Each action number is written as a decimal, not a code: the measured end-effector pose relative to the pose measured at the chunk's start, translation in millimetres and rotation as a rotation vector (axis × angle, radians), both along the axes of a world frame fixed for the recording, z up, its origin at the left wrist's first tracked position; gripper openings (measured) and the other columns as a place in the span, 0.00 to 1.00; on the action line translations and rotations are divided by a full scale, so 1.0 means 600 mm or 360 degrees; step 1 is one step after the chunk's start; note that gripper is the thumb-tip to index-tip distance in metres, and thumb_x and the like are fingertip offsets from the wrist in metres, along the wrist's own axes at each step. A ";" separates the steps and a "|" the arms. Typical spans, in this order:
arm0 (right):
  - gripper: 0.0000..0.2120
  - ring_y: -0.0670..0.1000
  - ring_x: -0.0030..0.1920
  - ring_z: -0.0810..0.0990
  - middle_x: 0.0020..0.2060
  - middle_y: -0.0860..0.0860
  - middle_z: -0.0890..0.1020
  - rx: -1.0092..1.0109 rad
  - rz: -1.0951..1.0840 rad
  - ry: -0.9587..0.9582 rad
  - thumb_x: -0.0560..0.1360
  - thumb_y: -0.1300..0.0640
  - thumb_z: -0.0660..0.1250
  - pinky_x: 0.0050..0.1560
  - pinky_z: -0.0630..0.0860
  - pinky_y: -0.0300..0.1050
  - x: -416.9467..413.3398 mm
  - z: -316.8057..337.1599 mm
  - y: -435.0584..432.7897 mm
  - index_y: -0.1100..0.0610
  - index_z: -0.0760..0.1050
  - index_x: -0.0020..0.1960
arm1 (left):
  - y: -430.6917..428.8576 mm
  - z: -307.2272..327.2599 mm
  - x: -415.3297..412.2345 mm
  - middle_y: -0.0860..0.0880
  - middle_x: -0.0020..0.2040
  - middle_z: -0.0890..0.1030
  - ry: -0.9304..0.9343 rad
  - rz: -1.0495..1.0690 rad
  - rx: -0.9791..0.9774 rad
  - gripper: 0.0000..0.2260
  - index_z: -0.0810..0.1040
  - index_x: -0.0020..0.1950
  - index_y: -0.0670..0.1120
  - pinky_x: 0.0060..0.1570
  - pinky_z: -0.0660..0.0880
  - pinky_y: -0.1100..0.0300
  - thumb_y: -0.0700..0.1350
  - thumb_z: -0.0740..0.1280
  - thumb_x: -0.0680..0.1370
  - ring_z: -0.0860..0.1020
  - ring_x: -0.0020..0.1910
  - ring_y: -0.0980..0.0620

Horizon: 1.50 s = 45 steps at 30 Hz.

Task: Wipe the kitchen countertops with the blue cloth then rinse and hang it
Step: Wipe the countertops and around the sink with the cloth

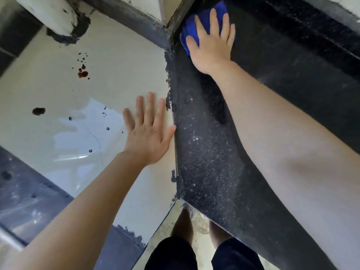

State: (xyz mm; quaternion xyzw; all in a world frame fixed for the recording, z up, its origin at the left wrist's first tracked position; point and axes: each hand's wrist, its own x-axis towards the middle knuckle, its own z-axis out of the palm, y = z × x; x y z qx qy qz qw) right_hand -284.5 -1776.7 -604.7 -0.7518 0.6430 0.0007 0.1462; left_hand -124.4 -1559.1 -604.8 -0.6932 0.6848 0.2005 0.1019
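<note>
Blue cloth (191,28): bunched beneath right hand (212,47), whose straight fingers press it onto dark speckled tabletop (204,152). Left hand (150,139): released, fingers spread flat on pale tabletop (116,65).

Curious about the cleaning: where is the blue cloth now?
Head view, upper right: the blue cloth lies on the black countertop by the far corner, under the flat right hand.

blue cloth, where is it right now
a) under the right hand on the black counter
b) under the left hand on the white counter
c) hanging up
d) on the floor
a: the right hand presses the cloth on the black counter, while the left hand lies bare on the white counter.
</note>
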 end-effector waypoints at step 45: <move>0.31 0.63 0.80 0.37 0.82 0.55 0.40 0.0197 0.0358 0.0065 0.82 0.34 0.46 0.78 0.37 0.60 -0.199 0.015 0.306 0.42 0.47 0.82 | 0.232 0.011 -0.097 0.46 0.80 0.31 0.0010 0.0465 0.0051 0.29 0.37 0.80 0.57 0.73 0.34 0.35 0.64 0.44 0.82 0.31 0.78 0.45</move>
